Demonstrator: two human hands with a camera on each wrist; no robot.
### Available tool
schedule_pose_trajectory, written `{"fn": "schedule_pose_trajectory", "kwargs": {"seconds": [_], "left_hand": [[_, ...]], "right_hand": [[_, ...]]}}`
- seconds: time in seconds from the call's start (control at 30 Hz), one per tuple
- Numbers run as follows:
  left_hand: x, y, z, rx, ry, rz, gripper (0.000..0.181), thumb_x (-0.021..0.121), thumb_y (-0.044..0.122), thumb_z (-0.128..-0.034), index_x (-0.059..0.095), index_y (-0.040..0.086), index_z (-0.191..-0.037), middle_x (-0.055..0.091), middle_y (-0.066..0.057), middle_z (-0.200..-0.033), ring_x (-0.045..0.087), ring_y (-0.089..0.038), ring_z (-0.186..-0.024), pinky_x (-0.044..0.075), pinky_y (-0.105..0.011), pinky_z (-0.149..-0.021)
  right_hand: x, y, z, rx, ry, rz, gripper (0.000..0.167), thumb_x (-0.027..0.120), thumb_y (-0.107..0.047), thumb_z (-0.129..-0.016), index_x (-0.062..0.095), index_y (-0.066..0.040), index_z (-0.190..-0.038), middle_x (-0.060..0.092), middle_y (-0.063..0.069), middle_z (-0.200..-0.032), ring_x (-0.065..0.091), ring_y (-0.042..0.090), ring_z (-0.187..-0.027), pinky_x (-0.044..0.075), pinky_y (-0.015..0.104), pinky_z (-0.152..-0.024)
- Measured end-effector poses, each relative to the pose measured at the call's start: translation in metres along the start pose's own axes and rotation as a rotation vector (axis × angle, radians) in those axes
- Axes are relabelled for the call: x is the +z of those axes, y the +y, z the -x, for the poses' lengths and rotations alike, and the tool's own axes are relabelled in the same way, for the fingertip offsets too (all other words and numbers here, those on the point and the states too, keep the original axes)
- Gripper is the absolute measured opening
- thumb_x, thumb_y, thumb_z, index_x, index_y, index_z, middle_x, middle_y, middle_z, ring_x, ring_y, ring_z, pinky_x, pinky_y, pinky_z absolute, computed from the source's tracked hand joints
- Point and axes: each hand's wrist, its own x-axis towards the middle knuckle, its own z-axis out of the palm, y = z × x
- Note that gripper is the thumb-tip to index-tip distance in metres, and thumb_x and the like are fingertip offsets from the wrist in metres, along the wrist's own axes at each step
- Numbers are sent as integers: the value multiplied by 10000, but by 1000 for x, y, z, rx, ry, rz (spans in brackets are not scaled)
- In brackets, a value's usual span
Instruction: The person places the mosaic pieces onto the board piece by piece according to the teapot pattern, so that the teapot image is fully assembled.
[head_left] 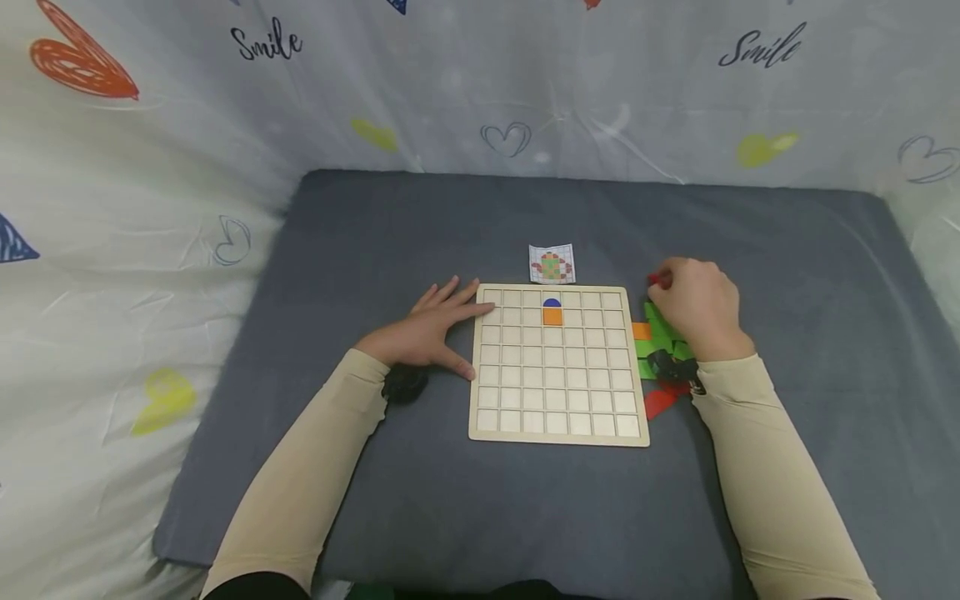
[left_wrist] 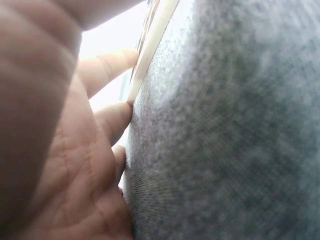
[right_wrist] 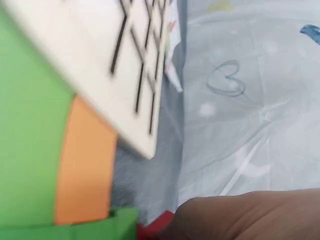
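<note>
A square wooden grid board (head_left: 525,442) lies on the grey surface, with a blue half-round piece (head_left: 552,302) and an orange square piece (head_left: 552,317) set in one column near its top. My left hand (head_left: 431,333) rests at the board's left edge, fingers spread and touching the rim. In the left wrist view those fingers (left_wrist: 112,120) meet the board's side. Just right of the board, my right hand (head_left: 701,304) pinches a small red piece (head_left: 660,278) above a pile of green pieces (head_left: 657,333). The red piece's full shape is hidden by the fingers.
A small printed pattern card (head_left: 552,264) lies beyond the board's top edge. An orange piece (head_left: 642,331) and red pieces (head_left: 663,402) lie by the board's right side. A patterned white cloth (head_left: 450,92) hangs behind the grey surface (head_left: 420,217).
</note>
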Motion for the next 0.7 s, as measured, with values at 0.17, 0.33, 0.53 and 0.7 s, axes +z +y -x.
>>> {"fn": "schedule_pose_trajectory", "kwargs": {"seconds": [0.17,0.33,0.53,0.7], "left_hand": [[0,0,0,3,4,2,1137,928,516,-757,308,271,-1678,-27,-2,-1779,-159,-259,-1624,-125,-497,-1294],[0,0,2,-1,4,7,1138,932,513,-753,313,267,-1676,-23,-11,-1778,-157,-265,-1624,-124,-502,-1293],[0,1,2,11,-1,16,1135,924,523,-759,308,269,-1677,-29,-11,-1777,-161,-265,-1623,-130,-508,-1291],[-1,0,1,21,5,18,1147,931,518,-749,307,266,-1678,-30,-13,-1777,-162,-263,-1622,-137,-508,-1289]], "right_hand": [[-4,-9,3,0,-25,-77,229,659,-186,-967,773,-24,-1081,732,215,-1018,671,376,-834,521,540,-624],[-5,-22,8,-9,-98,-171,233,678,-223,-1006,780,-37,-1102,733,188,-1048,668,323,-829,511,453,-600],[-2,-37,12,-19,-193,-231,261,682,-243,-1004,762,-51,-1161,747,152,-1015,642,264,-750,466,354,-556],[5,-46,15,-34,-236,-279,251,690,-262,-1002,768,-76,-1151,732,130,-1017,622,271,-820,471,364,-625]]}}
